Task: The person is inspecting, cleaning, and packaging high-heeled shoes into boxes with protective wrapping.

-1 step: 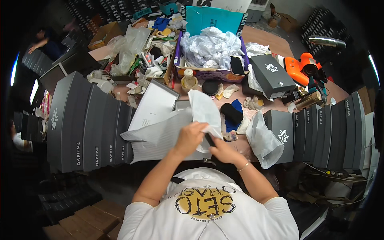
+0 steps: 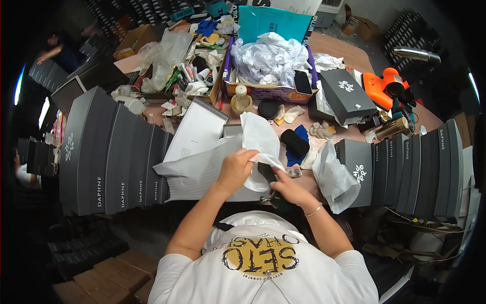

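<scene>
My left hand [image 2: 235,171] is closed, pinching the edge of a thin white bag [image 2: 259,136] in front of my chest. Close beside it, my right hand [image 2: 291,187] grips a black shoe [image 2: 265,174] with a small shiny metal piece low on it. The shoe lies against the bag's mouth; how much of it is inside is hidden. Under and left of my hands, a striped white paper sheet [image 2: 195,175] spreads over an open box with a white inside [image 2: 198,129]. A second white bag [image 2: 334,177] hangs over the table edge to the right.
Rows of dark grey shoe boxes stand left [image 2: 88,152] and right [image 2: 400,167]. Behind are a purple carton [image 2: 268,93] of crumpled white paper, a phone [image 2: 302,82], a glue jar [image 2: 241,100], a closed grey box [image 2: 349,93] and an orange heat tool [image 2: 379,90]. A co-worker [image 2: 66,53] is far left.
My hands have moved slightly apart, the left to the left and the right to the right. More of the black shoe shows between them.
</scene>
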{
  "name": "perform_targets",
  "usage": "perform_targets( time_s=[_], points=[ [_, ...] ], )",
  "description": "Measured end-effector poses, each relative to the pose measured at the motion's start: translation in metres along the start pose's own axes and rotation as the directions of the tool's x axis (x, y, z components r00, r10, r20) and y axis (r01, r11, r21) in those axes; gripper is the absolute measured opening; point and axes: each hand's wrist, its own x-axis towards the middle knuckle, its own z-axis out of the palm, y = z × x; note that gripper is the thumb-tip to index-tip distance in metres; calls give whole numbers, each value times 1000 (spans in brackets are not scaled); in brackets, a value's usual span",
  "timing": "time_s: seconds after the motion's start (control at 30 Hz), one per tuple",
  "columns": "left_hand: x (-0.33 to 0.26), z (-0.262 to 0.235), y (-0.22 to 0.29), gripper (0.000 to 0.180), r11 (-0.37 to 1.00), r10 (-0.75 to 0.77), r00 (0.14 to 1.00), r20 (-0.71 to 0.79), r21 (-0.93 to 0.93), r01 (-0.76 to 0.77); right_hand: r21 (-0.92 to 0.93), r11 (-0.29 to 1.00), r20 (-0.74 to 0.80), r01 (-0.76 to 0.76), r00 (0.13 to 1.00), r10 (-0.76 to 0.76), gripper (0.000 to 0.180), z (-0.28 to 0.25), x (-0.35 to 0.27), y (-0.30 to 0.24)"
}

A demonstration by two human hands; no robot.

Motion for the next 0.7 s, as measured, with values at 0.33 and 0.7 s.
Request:
perform_targets(
  time_s=[0.33, 0.7],
  points=[
    [12, 7, 16, 23, 986, -100, 985, 139, -117, 116, 975, 183, 143, -126, 987, -80, 57, -5, -32, -16],
    [-29, 28, 78, 39, 855, 518, 855, -40, 4, -518, 554, 801, -433, 226, 900, 45, 40, 29, 7, -55]
  ],
)
